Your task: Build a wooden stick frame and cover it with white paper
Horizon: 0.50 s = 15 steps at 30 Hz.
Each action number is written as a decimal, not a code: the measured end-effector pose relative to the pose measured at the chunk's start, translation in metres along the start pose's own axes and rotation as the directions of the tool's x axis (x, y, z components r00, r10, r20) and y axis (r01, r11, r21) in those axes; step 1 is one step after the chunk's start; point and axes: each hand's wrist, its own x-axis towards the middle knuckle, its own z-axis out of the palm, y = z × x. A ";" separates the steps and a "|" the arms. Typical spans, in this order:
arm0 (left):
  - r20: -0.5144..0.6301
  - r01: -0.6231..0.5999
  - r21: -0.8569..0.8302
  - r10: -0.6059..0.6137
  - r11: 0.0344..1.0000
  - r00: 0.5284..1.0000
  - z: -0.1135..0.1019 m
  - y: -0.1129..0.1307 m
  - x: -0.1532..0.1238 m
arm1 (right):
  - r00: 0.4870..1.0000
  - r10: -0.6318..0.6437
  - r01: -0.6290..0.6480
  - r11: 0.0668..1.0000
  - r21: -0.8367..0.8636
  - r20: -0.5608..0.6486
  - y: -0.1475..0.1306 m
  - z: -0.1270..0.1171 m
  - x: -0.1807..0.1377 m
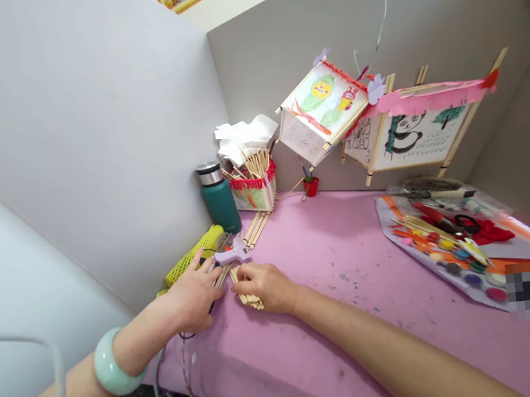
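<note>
My left hand rests on the pink table beside a lilac glue gun, its fingers curled near the gun's handle. My right hand lies closed over a bundle of thin wooden sticks flat on the table. The glue gun's nozzle points right, just above the sticks. A pale green bangle circles my left wrist.
A yellow mesh roll, a green flask and a box of sticks stand by the left wall. Paper lanterns with drawings hang at the back. A board with paints, scissors and paper scraps lies at right.
</note>
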 end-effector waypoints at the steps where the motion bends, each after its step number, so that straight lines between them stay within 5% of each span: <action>1: 0.003 0.006 0.004 -0.006 1.000 1.000 0.001 0.000 0.000 | 1.000 -0.010 0.010 1.000 -0.006 0.009 0.000 -0.001 0.001; 6: 0.015 0.029 0.027 -0.030 0.999 0.999 -0.003 -0.001 0.003 | 0.965 -0.235 0.236 0.972 0.002 0.120 -0.046 -0.003 -0.003; 10: 0.033 0.018 -0.003 -0.018 1.000 0.999 -0.011 -0.004 0.004 | 0.813 -0.570 0.552 0.820 0.150 0.122 -0.098 -0.001 -0.013; 12: 0.038 0.018 -0.005 -0.018 1.000 0.999 -0.013 -0.004 0.005 | 0.834 -0.544 0.531 0.836 0.135 0.090 -0.097 -0.005 -0.013; 15: 0.044 0.025 -0.012 -0.024 1.000 0.999 -0.015 -0.003 0.006 | 0.959 -0.270 0.271 0.963 0.002 0.087 -0.073 -0.010 -0.012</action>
